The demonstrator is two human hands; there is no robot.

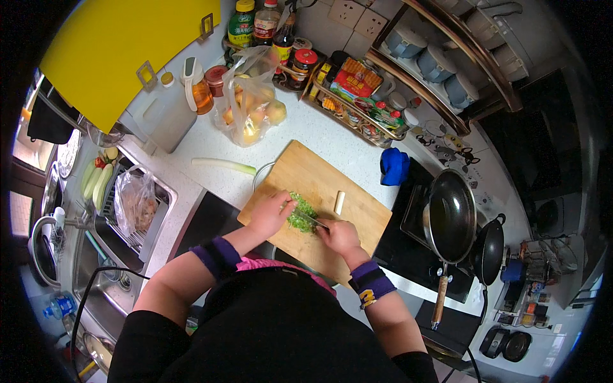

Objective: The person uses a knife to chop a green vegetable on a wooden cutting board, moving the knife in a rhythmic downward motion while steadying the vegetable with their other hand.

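On the wooden cutting board (357,186) lies a heap of finely chopped green vegetable (300,224), with a knife (310,219) across it. My right hand (341,236) is closed around the knife's handle, at the right of the heap. At the heap's left, my left hand (273,214) has its fingertips at the far end of the blade; whether they grip it I cannot tell. A short white stalk piece (339,202) rests on the board beyond my right hand. Behind the board's left corner, a longer white-and-green stalk (222,165) lies on the counter.
Right of the board are a blue cloth (395,166) and a black stove holding a frying pan (450,215) and a smaller black pan (488,251). Behind stand a plastic bag of fruit (249,112) and a rack of seasoning packets (357,107). A sink (103,297) is at the left.
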